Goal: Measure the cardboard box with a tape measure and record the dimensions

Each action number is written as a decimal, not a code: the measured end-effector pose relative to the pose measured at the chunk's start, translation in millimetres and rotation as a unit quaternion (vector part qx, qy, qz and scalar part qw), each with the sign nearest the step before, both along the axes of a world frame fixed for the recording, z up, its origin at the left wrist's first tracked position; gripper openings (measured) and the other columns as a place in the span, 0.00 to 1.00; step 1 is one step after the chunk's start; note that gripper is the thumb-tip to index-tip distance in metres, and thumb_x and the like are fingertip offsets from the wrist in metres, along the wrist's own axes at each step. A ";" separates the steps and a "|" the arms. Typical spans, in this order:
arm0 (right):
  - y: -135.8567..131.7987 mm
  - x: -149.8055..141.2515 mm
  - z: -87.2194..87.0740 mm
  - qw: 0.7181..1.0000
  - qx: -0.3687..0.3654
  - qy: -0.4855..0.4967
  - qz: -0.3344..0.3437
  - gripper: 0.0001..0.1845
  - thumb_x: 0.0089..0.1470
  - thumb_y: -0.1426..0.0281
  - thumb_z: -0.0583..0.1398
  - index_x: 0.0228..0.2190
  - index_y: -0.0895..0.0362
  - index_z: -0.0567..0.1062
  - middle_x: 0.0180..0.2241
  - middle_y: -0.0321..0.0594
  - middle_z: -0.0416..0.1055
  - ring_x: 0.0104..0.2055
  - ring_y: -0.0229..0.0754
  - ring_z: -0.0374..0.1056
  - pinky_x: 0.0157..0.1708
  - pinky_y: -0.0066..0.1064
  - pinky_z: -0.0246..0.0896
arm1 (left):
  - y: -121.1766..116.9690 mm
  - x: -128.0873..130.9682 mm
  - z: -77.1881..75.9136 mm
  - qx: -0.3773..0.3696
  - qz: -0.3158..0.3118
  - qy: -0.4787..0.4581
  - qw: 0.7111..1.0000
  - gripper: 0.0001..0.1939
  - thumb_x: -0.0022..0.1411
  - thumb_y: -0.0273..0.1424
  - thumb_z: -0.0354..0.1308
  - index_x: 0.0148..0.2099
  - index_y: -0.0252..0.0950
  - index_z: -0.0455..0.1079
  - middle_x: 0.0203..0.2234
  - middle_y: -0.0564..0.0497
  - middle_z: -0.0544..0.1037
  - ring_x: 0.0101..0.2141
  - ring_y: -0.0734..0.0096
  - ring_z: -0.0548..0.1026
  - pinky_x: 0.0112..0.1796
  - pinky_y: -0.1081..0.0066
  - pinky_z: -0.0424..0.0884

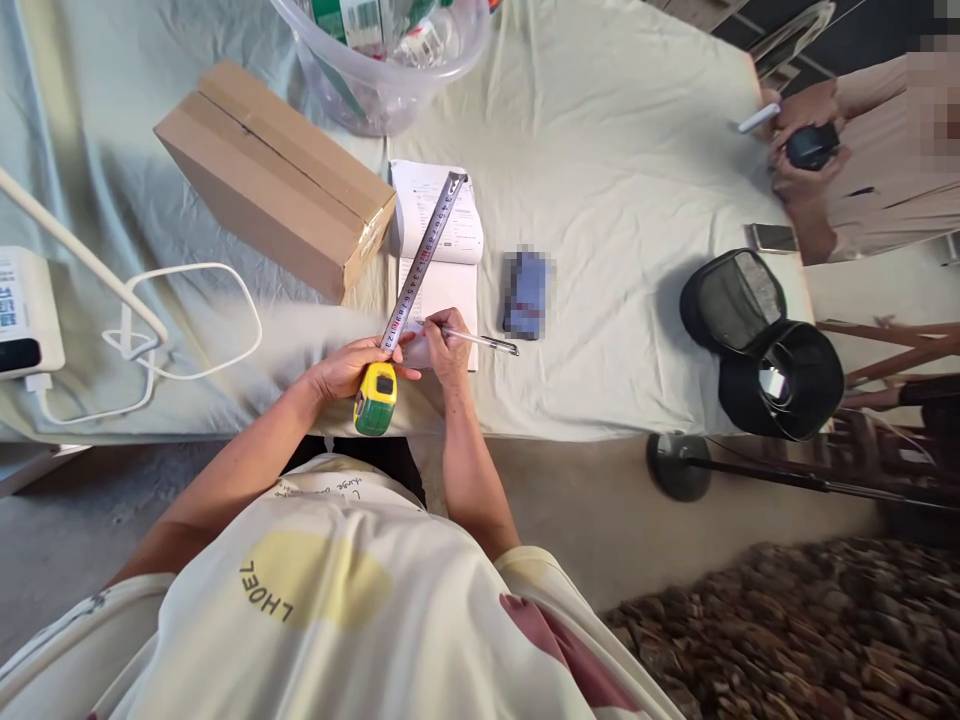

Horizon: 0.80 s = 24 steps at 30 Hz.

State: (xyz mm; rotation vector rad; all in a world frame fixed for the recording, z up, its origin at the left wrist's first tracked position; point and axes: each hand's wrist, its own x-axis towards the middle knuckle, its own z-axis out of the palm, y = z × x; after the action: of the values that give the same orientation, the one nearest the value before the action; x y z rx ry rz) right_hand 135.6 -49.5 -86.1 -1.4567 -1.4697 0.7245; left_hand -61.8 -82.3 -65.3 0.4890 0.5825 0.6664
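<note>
My left hand is closed on a yellow and green tape measure, its thumb and fingers near where the blade comes out. The extended blade runs diagonally up across an open booklet, its hooked end over the printed upper page. A pen is gripped in my right hand, which rests on the lower page just right of the blade. The pen's tip points left, close to the blade. Left of the booklet lies a closed cardboard box.
A clear plastic tub with bottles stands at the back. A blurred blue object lies right of the booklet. An open black case sits at the right edge, near another person's hands. A white cable loops at left.
</note>
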 end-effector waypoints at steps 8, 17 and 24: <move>0.4 0.1 0.6 1.000 0.007 -0.011 0.018 0.05 0.55 0.68 0.57 0.27 0.52 0.68 0.24 0.31 0.70 0.27 0.38 0.66 0.32 0.33 0.61 | 0.9 2.0 6.7 -0.001 0.010 0.014 1.000 0.10 0.55 0.33 0.69 0.34 0.32 0.74 0.59 0.39 0.75 0.43 0.54 0.84 0.28 0.74 0.72; 2.3 1.2 -2.4 0.999 0.000 -0.024 0.023 0.05 0.55 0.71 0.58 0.27 0.51 0.68 0.24 0.31 0.71 0.27 0.39 0.67 0.34 0.34 0.64 | 1.3 0.5 6.5 -0.003 0.006 -0.002 1.000 0.12 0.52 0.34 0.71 0.34 0.32 0.74 0.59 0.38 0.74 0.45 0.51 0.84 0.29 0.72 0.75; 2.8 0.3 -3.6 0.999 -0.003 -0.028 0.021 0.06 0.56 0.72 0.58 0.28 0.52 0.68 0.25 0.31 0.72 0.28 0.39 0.68 0.34 0.34 0.64 | 1.8 0.6 4.5 -0.002 0.003 -0.008 1.000 0.12 0.53 0.34 0.70 0.34 0.32 0.74 0.59 0.38 0.74 0.46 0.50 0.83 0.29 0.73 0.76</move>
State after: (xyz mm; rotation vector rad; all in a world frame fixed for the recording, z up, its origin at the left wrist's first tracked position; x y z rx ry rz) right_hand 135.9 -46.7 -89.7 -1.4654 -1.5454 0.7200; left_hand -61.1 -80.5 -60.8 0.4787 0.5702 0.6750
